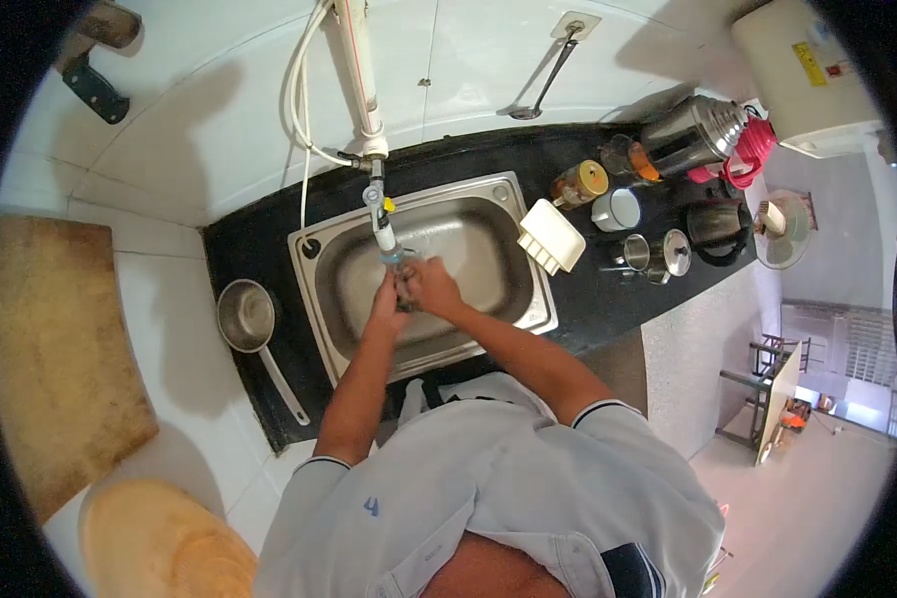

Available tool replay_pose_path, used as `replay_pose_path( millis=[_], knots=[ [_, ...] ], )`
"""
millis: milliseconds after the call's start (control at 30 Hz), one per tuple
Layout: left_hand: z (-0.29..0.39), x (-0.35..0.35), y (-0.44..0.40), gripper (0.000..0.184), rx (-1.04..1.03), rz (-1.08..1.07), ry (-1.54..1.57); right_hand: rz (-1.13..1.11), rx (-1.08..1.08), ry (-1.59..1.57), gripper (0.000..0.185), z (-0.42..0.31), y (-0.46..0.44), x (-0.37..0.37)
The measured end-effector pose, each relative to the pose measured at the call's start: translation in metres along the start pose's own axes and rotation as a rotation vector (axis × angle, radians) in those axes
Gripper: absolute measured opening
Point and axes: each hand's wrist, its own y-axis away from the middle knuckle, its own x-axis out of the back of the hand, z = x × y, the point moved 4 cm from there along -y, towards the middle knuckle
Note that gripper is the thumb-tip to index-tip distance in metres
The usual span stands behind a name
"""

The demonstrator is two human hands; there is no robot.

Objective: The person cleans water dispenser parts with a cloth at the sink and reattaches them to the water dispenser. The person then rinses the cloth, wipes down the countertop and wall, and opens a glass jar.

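Observation:
Both hands are together over the stainless steel sink [488,299], just under the tap [375,199] with its pale blue nozzle end. My left hand [387,301] is closed at the lower left of a small, dark greyish thing [406,291]. My right hand [435,285] closes in on the same thing from the right, fingers bent. Its kind is hard to make out, since the fingers cover most of it. Whether water runs from the tap is hard to see.
A saucepan [246,317] sits left of the sink. A cream plastic rack [551,237] overlaps the sink's right rim. Farther right stand a white mug [616,210], a jar [580,183], metal cups [632,251] and a kettle [718,227]. A ladle [550,80] hangs on the wall.

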Motion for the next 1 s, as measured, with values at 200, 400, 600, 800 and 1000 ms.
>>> replay_pose_path(
  millis=[200, 400, 600, 800, 1000],
  knots=[
    [-0.004, 0.034, -0.009, 0.035, -0.056, -0.035, -0.014, -0.164, 0.173, 0.135, 0.038, 0.006, 0.017, 0.01],
    [-0.009, 0.052, -0.009, 0.031, -0.108, 0.049, -0.163, 0.236, -0.169, -0.532, 0.036, 0.066, -0.012, 0.02],
    [-0.015, 0.01, 0.002, 0.033, -0.183, 0.067, 0.062, -0.23, -0.236, -0.499, 0.033, 0.02, 0.038, -0.01],
    [-0.025, 0.06, -0.03, 0.044, -0.368, -0.27, 0.063, 0.207, 0.049, -0.222, 0.035, 0.004, 0.041, -0.005],
    [-0.012, -0.004, 0.051, 0.064, -0.105, -0.148, 0.119, 0.234, 0.015, -0.078, 0.035, 0.017, 0.022, 0.004]
  ],
)
